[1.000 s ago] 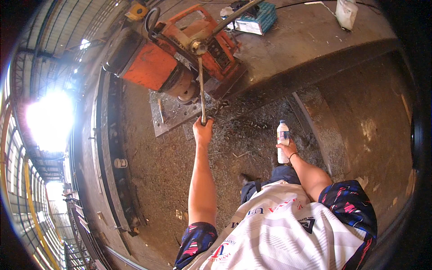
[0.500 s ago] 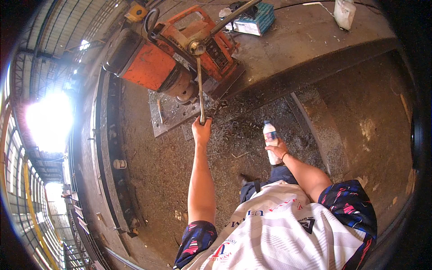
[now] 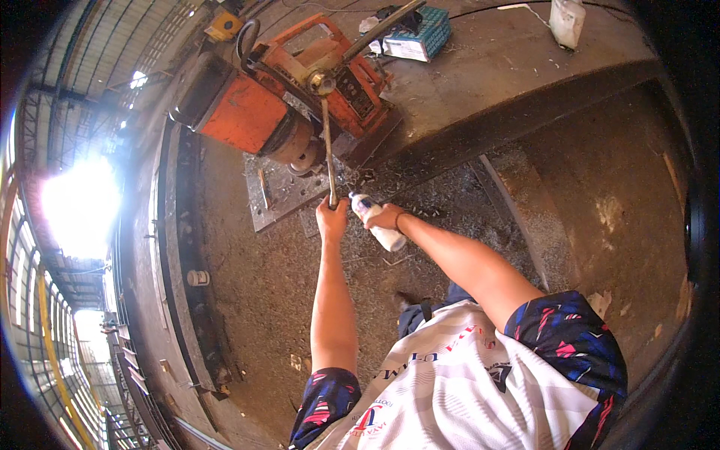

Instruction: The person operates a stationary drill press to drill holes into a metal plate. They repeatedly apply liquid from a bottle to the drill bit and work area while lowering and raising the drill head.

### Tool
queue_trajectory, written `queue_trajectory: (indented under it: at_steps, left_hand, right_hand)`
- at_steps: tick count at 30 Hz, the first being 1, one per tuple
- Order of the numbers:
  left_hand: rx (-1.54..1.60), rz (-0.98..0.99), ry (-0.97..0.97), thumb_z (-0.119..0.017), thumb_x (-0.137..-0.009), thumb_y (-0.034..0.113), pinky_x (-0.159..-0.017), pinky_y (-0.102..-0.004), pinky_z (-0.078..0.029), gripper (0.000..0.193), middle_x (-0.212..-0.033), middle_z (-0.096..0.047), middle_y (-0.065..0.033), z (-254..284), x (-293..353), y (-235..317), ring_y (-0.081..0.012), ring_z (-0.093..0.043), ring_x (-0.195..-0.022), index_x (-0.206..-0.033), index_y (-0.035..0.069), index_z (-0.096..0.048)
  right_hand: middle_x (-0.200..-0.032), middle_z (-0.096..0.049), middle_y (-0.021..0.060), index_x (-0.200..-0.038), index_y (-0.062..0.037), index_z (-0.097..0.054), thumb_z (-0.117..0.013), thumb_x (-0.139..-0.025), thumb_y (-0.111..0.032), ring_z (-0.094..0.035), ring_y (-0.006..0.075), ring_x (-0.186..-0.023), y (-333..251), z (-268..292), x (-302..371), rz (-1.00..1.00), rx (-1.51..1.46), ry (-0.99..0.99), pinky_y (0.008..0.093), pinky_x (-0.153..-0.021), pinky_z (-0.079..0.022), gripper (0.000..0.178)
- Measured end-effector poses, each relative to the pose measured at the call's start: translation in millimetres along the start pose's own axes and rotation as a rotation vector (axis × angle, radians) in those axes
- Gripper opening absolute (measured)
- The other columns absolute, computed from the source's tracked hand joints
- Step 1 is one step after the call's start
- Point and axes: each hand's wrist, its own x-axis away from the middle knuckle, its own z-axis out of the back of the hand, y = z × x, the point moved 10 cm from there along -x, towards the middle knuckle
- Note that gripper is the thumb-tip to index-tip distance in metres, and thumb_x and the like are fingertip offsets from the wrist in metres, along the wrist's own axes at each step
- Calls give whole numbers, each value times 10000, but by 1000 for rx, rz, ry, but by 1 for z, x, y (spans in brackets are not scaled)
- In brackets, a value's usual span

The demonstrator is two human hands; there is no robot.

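Observation:
My left hand is closed round the lower end of a metal feed handle, which runs up to the brass-coloured hub of an orange magnetic drill. In my right hand is a white plastic bottle with a dark label and a narrow tip. The bottle lies tilted, its tip up and to the left, close beside my left hand and the handle's end. Below the drill's chuck sits a steel plate with holes in it. What the drill bit touches is hidden.
A large steel beam bears the drill and runs off to the right. On it stand a teal box and a whitish plastic container. Metal shavings litter the ground below. A small white tub rests by a long beam at the left.
My right hand has swung the bottle left and up from near my legs to beside the handle's end, tilting it over. My left hand stays on the handle.

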Motion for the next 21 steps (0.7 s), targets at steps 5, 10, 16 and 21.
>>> queue_trajectory:
  at_steps: [5, 10, 16, 21]
  left_hand:
    - [-25, -49, -17, -673, -776, 220, -432, -321, -407, 243, -524, -548, -51, -8, -4, 10, -134, -526, -437, -747, -10, -600]
    - [-62, -65, 11, -672, -772, 229, -448, -324, -413, 256, -535, -558, -57, 0, -5, -3, -133, -529, -458, -740, -16, -607]
    - [-65, -39, -18, -677, -762, 235, -475, -336, -420, 266, -551, -564, -72, -9, 0, 13, -140, -528, -476, -751, -22, -612]
    - [-91, -76, 0, -674, -770, 235, -469, -324, -418, 269, -569, -576, -67, -4, -7, -2, -137, -527, -480, -804, -28, -629]
  right_hand:
    - [-1004, -706, 118, -1035, -40, -716, -825, -568, -411, -683, 240, -862, -13, 7, -52, -51, -31, 81, 373, -766, -545, 606]
    - [-1010, -696, 100, -1034, -25, -710, -834, -579, -373, -674, 226, -848, -55, 7, -14, -29, 2, 14, 366, -728, -541, 587]
    - [-1009, -691, 110, -1047, -25, -706, -821, -593, -385, -668, 221, -856, -55, 15, -15, -30, 58, 24, 366, -720, -533, 591]
    - [-1001, -689, 117, -1033, -26, -709, -814, -603, -400, -661, 214, -851, -59, 12, -19, -9, 13, 47, 366, -714, -526, 580]
